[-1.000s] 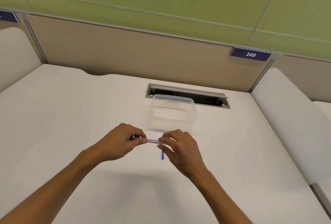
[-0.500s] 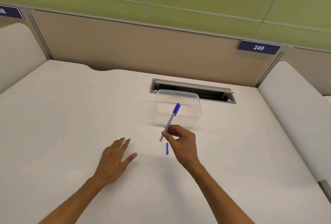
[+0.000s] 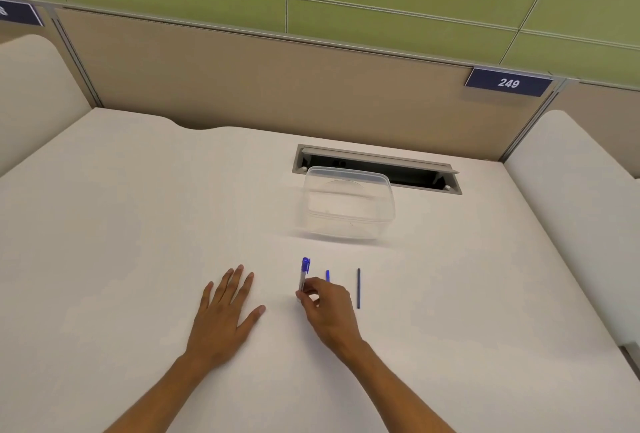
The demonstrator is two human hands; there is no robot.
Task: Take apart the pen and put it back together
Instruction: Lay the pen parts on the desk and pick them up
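Disassembly looks done: thin blue ink refill (image 3: 358,288) and short blue end plug (image 3: 327,275) lying on white desk (image 3: 121,224). Right hand (image 3: 325,308) pinching clear barrel with blue cap (image 3: 304,273), resting just left of plug. Left hand (image 3: 225,308) flat, fingers straight. Reassembly pending.

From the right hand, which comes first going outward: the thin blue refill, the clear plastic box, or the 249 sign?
1. Thin blue refill, lying just right of the right hand.
2. Clear plastic box, farther back on the desk.
3. 249 sign, up on the partition.

Two bare, sleeveless forearms (image 3: 391,380)
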